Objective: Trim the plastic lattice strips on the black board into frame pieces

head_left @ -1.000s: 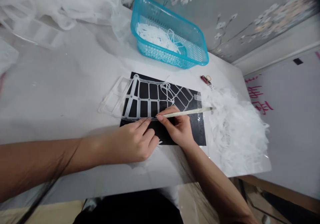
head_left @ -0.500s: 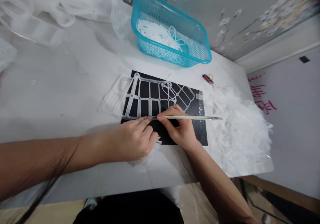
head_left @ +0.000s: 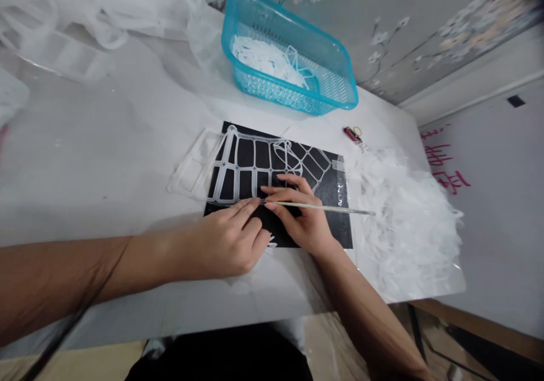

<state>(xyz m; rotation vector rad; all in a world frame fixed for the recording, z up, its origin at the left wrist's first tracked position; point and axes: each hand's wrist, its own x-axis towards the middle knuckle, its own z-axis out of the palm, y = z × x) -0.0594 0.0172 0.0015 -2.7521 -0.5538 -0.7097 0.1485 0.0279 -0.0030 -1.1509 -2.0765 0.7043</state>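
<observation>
A white translucent lattice sheet, with rows of open cells, lies over a black mat and reaches past its left edge. My left hand is closed, its fingertips pinching the sheet's near edge. My right hand grips a thin pale stick-like tool between thumb and fingers, with the other fingers stretched over the sheet. The tool points right, its near tip close to my left fingertips; its exact kind cannot be made out. A loose white loop rests on the sheet.
A blue plastic basket with white strips stands behind the mat. To the right is a heap of white scraps, with a small red object behind it. White netting fills the back left of the white table.
The tool's right end has dipped slightly toward me. Fingers of my right hand have spread out farther over the sheet. My left hand stays nearly in place.
</observation>
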